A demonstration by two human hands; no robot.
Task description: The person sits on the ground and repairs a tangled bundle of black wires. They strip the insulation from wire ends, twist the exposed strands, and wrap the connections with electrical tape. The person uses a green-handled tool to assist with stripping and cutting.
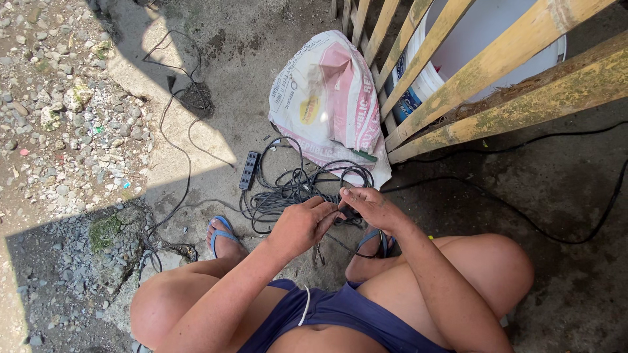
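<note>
Black cable tangle [297, 189] pinched by left hand [302, 225], right hand [369, 206]; pink-white sack [330, 98] beyond, against slats.

Small dark object [348, 212] mostly hidden between both hands' fingers, kind impossible to tell. White bucket [481, 29] half screened by wooden slats [497, 62], cut off at top edge.

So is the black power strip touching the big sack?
Apart. The head view shows bare concrete between the black power strip and the sack; only cable lies between them.
</note>
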